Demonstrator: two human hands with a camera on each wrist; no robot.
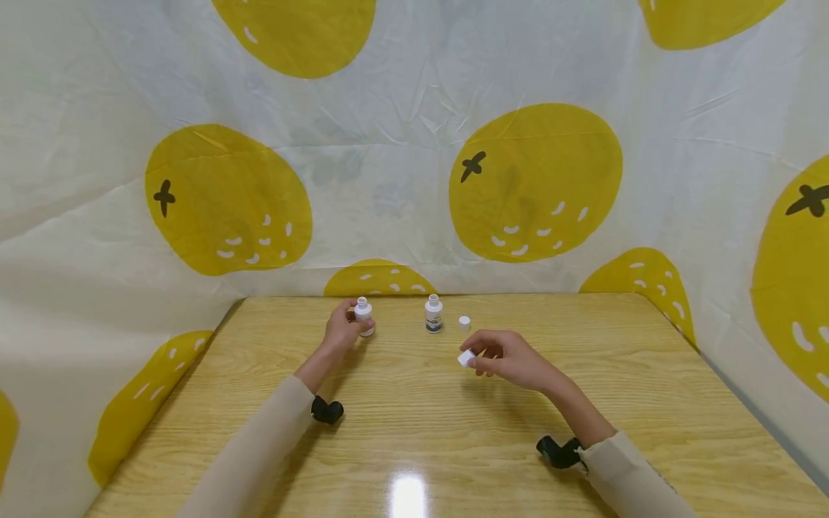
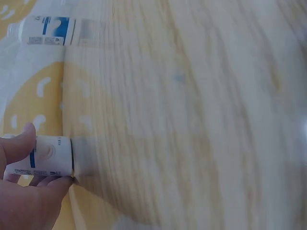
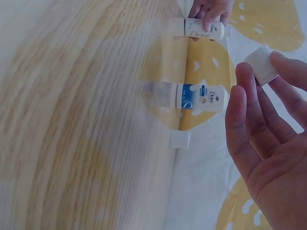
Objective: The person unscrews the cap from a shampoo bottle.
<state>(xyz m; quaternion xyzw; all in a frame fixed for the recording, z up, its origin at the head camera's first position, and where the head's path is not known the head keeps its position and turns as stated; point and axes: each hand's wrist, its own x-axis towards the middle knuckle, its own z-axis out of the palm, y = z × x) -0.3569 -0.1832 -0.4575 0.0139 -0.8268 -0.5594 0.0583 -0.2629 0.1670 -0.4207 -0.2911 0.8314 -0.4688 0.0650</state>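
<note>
My left hand [image 1: 341, 327] grips a small white bottle [image 1: 364, 311] that has no cap on its neck; its base is at the table surface. Thumb and fingers wrap around the bottle's body in the left wrist view. Above the table, my right hand [image 1: 512, 357] pinches a white cap [image 1: 465, 358] between thumb and fingertips, as the right wrist view also shows with the cap [image 3: 261, 65]. A second uncapped white bottle [image 1: 434, 314] with a blue label part [image 3: 187, 96] stands upright between the hands. Just right of it, another white cap [image 1: 464, 323] rests on the table.
Everything stands near the back of a glossy wood-grain table [image 1: 388, 403]. Behind it hangs a white cloth [image 1: 388, 187] printed with yellow fruit shapes, which also runs along the sides. A black wrist mount [image 1: 327, 410] sits on the left sleeve, another on the right.
</note>
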